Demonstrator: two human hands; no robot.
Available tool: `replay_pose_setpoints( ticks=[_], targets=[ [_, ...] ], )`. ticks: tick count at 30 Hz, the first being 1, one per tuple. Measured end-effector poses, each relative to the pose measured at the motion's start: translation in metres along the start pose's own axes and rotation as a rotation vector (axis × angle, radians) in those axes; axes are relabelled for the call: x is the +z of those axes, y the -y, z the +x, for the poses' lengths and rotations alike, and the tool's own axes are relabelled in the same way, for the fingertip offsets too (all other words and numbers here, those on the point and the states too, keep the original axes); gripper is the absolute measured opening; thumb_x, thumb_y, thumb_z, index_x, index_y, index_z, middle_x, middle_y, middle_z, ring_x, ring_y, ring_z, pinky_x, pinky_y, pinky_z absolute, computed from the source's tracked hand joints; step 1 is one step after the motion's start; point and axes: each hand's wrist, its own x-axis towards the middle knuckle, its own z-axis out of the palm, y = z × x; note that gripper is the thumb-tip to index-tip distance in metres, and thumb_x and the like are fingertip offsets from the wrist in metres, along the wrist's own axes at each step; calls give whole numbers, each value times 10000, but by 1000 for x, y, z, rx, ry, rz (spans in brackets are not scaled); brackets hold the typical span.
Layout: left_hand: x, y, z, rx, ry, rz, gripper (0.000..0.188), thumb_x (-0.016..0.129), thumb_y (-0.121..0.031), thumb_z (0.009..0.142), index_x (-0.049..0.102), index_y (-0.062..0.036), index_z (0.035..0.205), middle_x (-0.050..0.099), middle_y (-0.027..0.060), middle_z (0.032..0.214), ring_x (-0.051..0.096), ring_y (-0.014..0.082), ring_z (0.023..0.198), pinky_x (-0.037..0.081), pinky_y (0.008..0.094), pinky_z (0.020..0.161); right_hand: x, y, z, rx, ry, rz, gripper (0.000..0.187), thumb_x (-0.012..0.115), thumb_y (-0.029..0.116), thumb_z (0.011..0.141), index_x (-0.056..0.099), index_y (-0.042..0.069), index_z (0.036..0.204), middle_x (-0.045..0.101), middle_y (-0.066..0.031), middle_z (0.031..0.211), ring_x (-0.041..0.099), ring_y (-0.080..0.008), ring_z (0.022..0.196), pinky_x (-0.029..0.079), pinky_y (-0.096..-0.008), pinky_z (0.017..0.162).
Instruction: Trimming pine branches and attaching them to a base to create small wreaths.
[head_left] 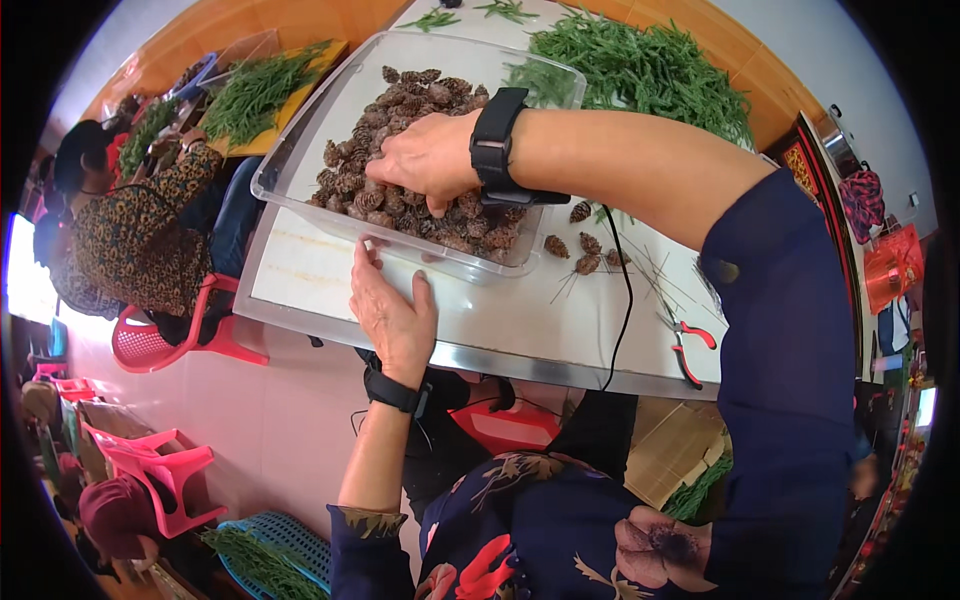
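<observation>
A clear plastic tub (265, 165) stands on the white table, holding a heap of brown pine cones (350, 155). Over the heap, my right hand (428, 160) reaches down among the cones with thumb and fingers apart; some fingertips are hidden. No cone shows lifted in it. My left hand (392, 315) is at the tub's near side, thumb spread away and fingertips against the clear wall, holding nothing I can see. Right of the tub lie several loose pine cones (588, 263), some with thin wire stems.
Red-handled pliers (690, 350) and thin wires (655, 275) lie near the table's right front edge. A black cable (628, 290) crosses the tabletop. Green sprigs (640, 70) are piled behind. A seated person (140, 240) works at the left, near a red chair (190, 330).
</observation>
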Motion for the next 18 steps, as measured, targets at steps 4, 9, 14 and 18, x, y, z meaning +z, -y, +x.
replay_pose_setpoints(
  ticks=[4,9,14,18],
  targets=[
    [0,0,0,5,0,3,801,668,-115,797,243,47,1457,483,173,1325,485,303,1190,325,444,1015,4,-13,9,-82,-46,74,451,811,223,681,641,93,1077,695,-143,974,652,-350,977,524,-455,812],
    [-1,-1,0,2,-5,-2,804,670,-113,795,242,46,1456,487,164,1321,485,302,1189,326,443,1014,-4,-19,8,-12,-24,35,332,731,166,736,656,88,1050,693,-149,971,651,-350,972,522,-450,806],
    [0,-2,0,-3,5,-15,803,671,-111,794,242,51,1453,493,163,1304,484,303,1190,327,444,1013,-4,-26,1,93,-147,55,210,637,104,790,681,59,989,691,-160,994,649,-358,977,525,-447,820],
    [0,-1,0,11,5,-12,801,671,-113,796,241,58,1450,497,175,1283,483,306,1192,328,445,1011,15,-20,13,57,-282,56,170,646,85,793,662,38,956,684,-164,960,648,-351,962,518,-445,796]
  ],
)
